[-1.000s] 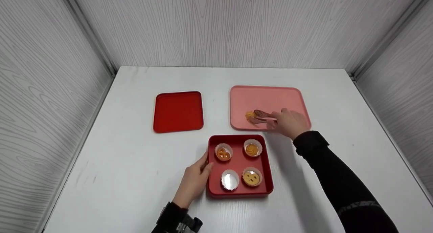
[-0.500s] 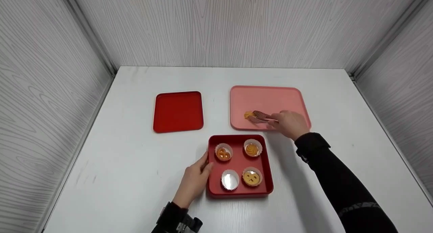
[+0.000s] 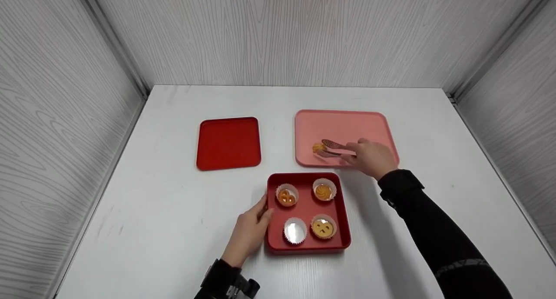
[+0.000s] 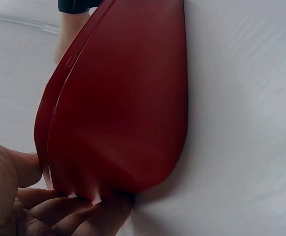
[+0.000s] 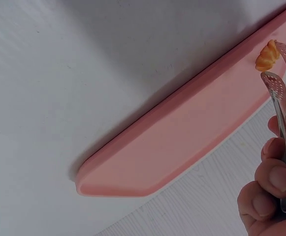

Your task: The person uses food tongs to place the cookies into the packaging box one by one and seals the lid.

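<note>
My right hand (image 3: pixel 372 157) grips small metal tongs (image 5: pixel 275 86) with pierced ends, over the pink tray (image 3: pixel 339 125). The ends of the tongs stand apart, right at a golden swirled cookie (image 3: pixel 318 147) near the tray's front left. My left hand (image 3: pixel 249 231) holds the left wall of a square red box (image 3: pixel 306 207), thumb at the rim and fingers along the outside. Inside the box are paper cups: one with a pretzel (image 3: pixel 286 198), one with a swirled cookie (image 3: pixel 323 192), one with a round holed cookie (image 3: pixel 322 229). The front left paper cup (image 3: pixel 295 231) is bare inside.
A flat red square tray or lid (image 3: pixel 229 142) lies at the back left of the white table (image 3: pixel 173 220). Grey wood-grain panels (image 3: pixel 278 38) enclose the table at the back and both sides.
The ends of the tongs came closer together half a second ago and are now apart again. The cookie on the pink tray has shifted slightly left. My left hand and the box stay put.
</note>
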`<state>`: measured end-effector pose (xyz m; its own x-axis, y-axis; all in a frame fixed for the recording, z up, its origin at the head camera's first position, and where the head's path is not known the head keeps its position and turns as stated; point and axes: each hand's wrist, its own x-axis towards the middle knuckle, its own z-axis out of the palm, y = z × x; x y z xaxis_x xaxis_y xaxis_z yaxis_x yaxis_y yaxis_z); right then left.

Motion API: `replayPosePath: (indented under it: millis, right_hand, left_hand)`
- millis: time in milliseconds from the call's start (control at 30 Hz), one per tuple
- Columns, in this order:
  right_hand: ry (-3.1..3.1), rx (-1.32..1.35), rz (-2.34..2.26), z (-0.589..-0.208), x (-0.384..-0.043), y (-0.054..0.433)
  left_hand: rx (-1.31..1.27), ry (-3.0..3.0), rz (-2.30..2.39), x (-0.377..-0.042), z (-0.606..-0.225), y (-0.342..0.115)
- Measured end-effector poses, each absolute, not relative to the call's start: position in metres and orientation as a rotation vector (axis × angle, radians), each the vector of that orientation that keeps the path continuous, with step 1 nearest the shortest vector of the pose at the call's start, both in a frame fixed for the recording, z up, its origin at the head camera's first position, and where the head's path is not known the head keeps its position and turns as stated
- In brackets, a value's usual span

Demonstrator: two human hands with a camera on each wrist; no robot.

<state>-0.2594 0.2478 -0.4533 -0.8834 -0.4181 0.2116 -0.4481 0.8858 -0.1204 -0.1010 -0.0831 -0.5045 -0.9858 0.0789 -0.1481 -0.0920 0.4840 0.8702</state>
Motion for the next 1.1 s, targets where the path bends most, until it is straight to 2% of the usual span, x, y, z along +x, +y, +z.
replayPosePath:
  millis: [1100]
  right_hand:
    - [-2.886,0.665,-0.042,-0.45,-0.272,0.234]
  left_hand:
    - [-0.015,2.554,1.495,-0.102,-0.506,-0.083]
